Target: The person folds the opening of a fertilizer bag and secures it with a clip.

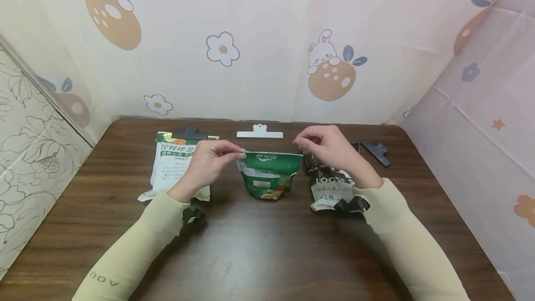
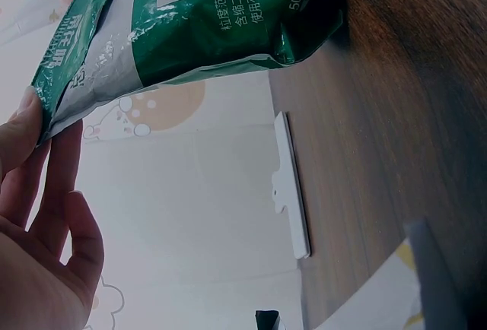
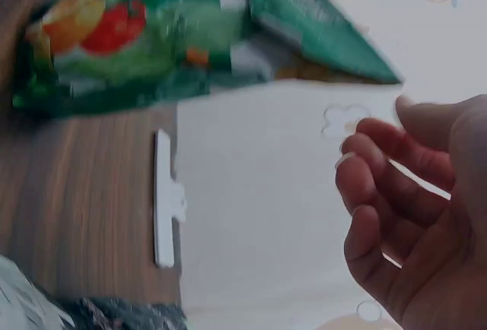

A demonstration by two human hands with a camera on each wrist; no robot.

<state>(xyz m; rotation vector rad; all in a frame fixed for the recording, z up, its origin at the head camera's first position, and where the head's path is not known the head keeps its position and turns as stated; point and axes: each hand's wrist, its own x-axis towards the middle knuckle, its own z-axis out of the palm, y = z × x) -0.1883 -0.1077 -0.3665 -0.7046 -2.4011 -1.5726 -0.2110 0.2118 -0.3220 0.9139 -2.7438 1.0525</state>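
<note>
A green bag (image 1: 270, 175) with a folded-over top stands at the middle of the table. My left hand (image 1: 211, 164) pinches the top left corner of the fold between thumb and fingers; the left wrist view shows this grip on the green bag (image 2: 205, 26) by my left hand (image 2: 49, 223). Just off the bag's top right corner, my right hand (image 1: 330, 147) holds nothing. In the right wrist view my right hand (image 3: 418, 193) has loosely bent fingers, apart from the corner of the green bag (image 3: 152, 49).
Behind the green bag lies a white clip (image 1: 260, 133). To the left is a white and green bag (image 1: 173, 166) with a dark clip (image 1: 190, 133) on its top. A black and grey bag (image 1: 330, 189) lies to the right, near another dark clip (image 1: 377, 152).
</note>
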